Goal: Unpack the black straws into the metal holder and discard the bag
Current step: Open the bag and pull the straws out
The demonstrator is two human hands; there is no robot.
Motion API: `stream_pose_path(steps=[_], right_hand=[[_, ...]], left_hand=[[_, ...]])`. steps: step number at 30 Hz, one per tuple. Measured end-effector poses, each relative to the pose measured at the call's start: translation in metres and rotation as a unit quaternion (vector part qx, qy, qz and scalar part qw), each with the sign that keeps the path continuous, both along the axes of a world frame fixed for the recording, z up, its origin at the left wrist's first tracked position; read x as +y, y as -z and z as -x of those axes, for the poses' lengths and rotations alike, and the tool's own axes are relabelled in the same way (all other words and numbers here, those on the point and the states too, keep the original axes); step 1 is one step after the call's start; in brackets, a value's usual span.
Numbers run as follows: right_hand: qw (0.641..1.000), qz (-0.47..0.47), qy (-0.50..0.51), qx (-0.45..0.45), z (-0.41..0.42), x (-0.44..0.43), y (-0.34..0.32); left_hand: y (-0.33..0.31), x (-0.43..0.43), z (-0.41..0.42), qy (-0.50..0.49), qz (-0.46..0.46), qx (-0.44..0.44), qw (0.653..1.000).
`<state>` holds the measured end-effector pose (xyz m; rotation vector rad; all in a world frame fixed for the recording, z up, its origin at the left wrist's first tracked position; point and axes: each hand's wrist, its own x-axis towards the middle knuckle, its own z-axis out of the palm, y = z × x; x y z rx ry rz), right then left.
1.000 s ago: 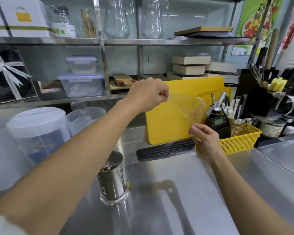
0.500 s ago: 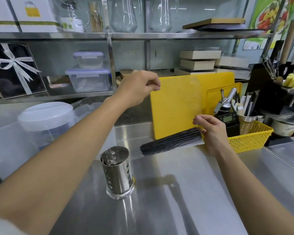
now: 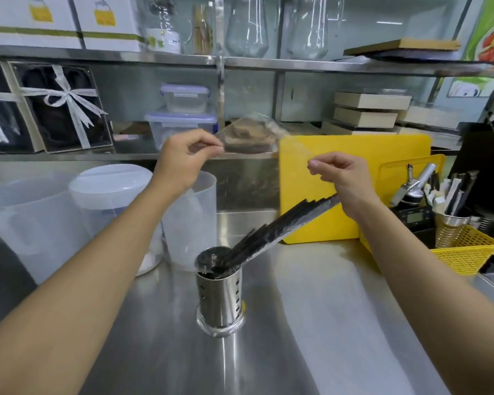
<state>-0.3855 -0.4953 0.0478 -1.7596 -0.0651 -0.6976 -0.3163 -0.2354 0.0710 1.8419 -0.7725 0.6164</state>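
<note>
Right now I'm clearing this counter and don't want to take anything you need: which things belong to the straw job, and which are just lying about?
In the job: black straws tipped into the metal holder; clear bag, pinched by left hand and right hand.
Lying about: yellow cutting board, yellow basket, plastic jugs.
</note>
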Motion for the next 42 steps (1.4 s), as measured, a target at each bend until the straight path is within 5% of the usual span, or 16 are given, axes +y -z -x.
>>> stream_pose_path(steps=[14, 24, 34, 42], right_hand=[[0.983, 0.169, -0.061, 0.031, -0.029, 0.063, -0.06], [0.982, 0.147, -0.075, 0.096, -0.021, 0.043, -0.042], [0.993, 0.093, -0.06, -0.03, -0.021, 0.072, -0.061], [0.993, 0.081, -0.075, -0.032, -0.026, 0.08, -0.053]], left_hand=[[0.031, 0.078, -0.014, -0.019, 0.181, 0.103, 0.978], [0.058, 0.093, -0.016, -0.04, 0.244, 0.166, 0.954], [0.059, 0.11, -0.018, -0.029, 0.306, 0.184, 0.934], [0.07, 0.123, -0.017, -0.033, 0.335, 0.206, 0.919]])
